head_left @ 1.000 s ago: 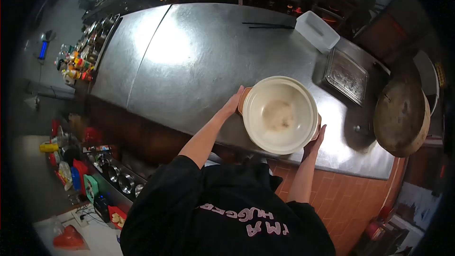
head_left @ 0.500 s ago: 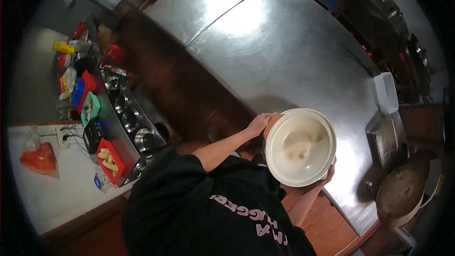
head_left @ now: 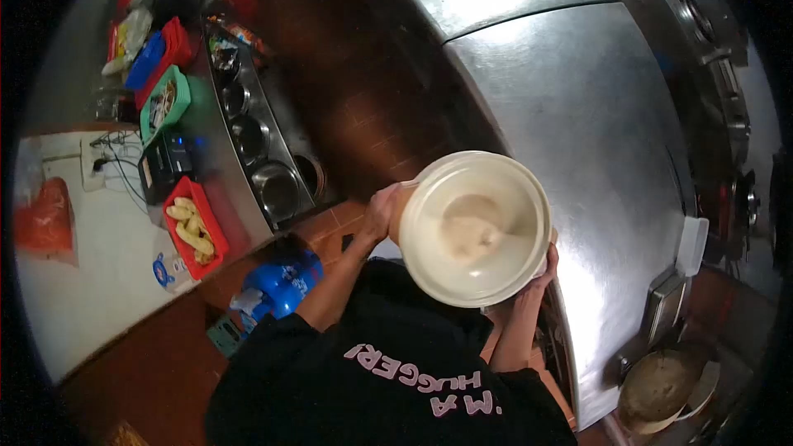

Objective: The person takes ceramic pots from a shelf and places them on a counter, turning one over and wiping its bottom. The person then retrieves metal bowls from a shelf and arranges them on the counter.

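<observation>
I carry a large cream clay pot (head_left: 475,227) with a brown outer wall and some pale residue on its bottom. It is off the counter, held in front of my chest over the brick floor. My left hand (head_left: 382,213) grips its left handle. My right hand (head_left: 541,268) holds it from under the right rim. The steel counter (head_left: 570,107) lies to the right of the pot.
A second counter on the left has round steel wells (head_left: 277,186), a red tray of food (head_left: 192,227), and green and blue containers (head_left: 161,95). A blue gas cylinder (head_left: 277,285) stands on the floor. A round wooden board (head_left: 657,388) and a white box (head_left: 690,245) sit at the steel counter's end.
The pot has left the steel counter and come in toward my chest. I have turned left, so the side counter with wells now fills the left of the view.
</observation>
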Motion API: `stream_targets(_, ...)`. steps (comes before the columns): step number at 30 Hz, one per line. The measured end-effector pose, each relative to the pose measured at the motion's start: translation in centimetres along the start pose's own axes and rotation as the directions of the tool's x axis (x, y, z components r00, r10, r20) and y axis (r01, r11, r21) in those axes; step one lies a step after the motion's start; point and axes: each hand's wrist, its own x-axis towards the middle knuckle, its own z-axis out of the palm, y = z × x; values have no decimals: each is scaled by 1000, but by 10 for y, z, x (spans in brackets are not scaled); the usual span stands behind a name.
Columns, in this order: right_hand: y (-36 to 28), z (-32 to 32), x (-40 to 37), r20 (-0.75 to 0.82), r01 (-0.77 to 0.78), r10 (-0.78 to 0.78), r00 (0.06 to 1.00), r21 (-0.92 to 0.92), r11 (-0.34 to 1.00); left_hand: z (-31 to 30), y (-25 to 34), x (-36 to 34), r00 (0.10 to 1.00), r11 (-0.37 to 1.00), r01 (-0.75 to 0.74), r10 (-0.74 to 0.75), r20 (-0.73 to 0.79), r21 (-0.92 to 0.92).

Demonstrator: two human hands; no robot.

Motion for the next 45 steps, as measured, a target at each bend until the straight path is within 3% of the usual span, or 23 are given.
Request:
stream_targets(1,6,20,7,91,63,-59,994,-38,997,-16,1,-9,1000,996,-14,16,-20,93)
stream_targets(3,19,34,30,228,55,-29,973,-107,993,-30,2,-29,981,991,71,-91,-173,-117)
stream_targets(5,37,45,49,363,-46,73,929,-81,996,-45,-20,-45,962,994,-91,71,-263,-63)
stream_targets(6,43,57,58,428,-6,57,902,-121,993,-47,-19,-55,950,964,37,-116,-290,-262)
stream_targets(9,72,69,79,494,-29,125,860,-196,980,-58,-80,-80,915,936,-3,-139,-379,-352)
stream_targets(11,95,51,97,548,91,121,828,-343,935,-59,-106,-85,847,859,112,-345,-404,-499)
stream_targets(14,143,31,117,449,-42,199,871,-336,941,-69,-148,-80,890,883,106,-290,-352,-457)
stream_targets(16,183,-1,144,383,-105,240,892,-341,934,-73,-204,-72,766,815,212,-481,-427,-540)
stream_targets(19,231,-17,183,370,-105,216,903,-297,949,-84,-336,-67,738,750,163,-524,-426,-641)
stream_targets(22,271,-32,222,373,-93,185,909,-253,963,-85,-328,-19,858,878,116,-324,-398,-465)
stream_targets(23,276,-22,223,344,-142,216,914,-227,963,-84,-342,-10,824,774,156,-445,-351,-614)
stream_targets(26,301,-45,251,337,-174,224,914,-173,969,-90,-376,19,881,850,207,-377,-285,-485)
stream_targets(28,310,-62,261,348,-113,169,922,-174,978,-90,-415,32,932,953,122,-206,-298,-277)
stream_targets(31,322,-109,274,198,-215,242,950,-147,965,-89,-462,44,964,910,160,-228,-139,-383)
stream_targets(32,323,-111,273,202,-150,182,962,-161,975,-83,-453,51,982,987,145,-152,-110,-70)
stream_targets(35,326,-116,277,123,63,-40,992,-190,980,-65,-461,74,993,996,78,-72,-97,53)
stream_targets(36,326,-123,283,107,99,-81,991,-178,979,-59,-475,81,992,987,54,-70,-105,-152)
stream_targets(37,324,-138,292,115,120,-100,988,-184,976,-53,-483,84,993,986,35,-52,-102,-163)
stream_targets(39,338,-168,311,242,283,-220,945,-265,922,-40,-466,84,946,969,172,-213,-246,-178)
stream_targets(40,336,-172,312,253,297,-234,939,-252,921,-37,-472,88,978,965,63,-110,-175,-253)
stream_targets(43,331,-170,285,414,410,-313,855,-167,897,-27,-486,98,991,981,30,-54,-120,-194)
stream_targets(44,331,-180,278,428,551,-426,797,-227,803,-21,-489,104,994,984,27,-45,-101,-174)
stream_targets(45,324,-184,280,414,473,-357,838,-224,852,-13,-494,111,996,986,28,-42,-81,-166)
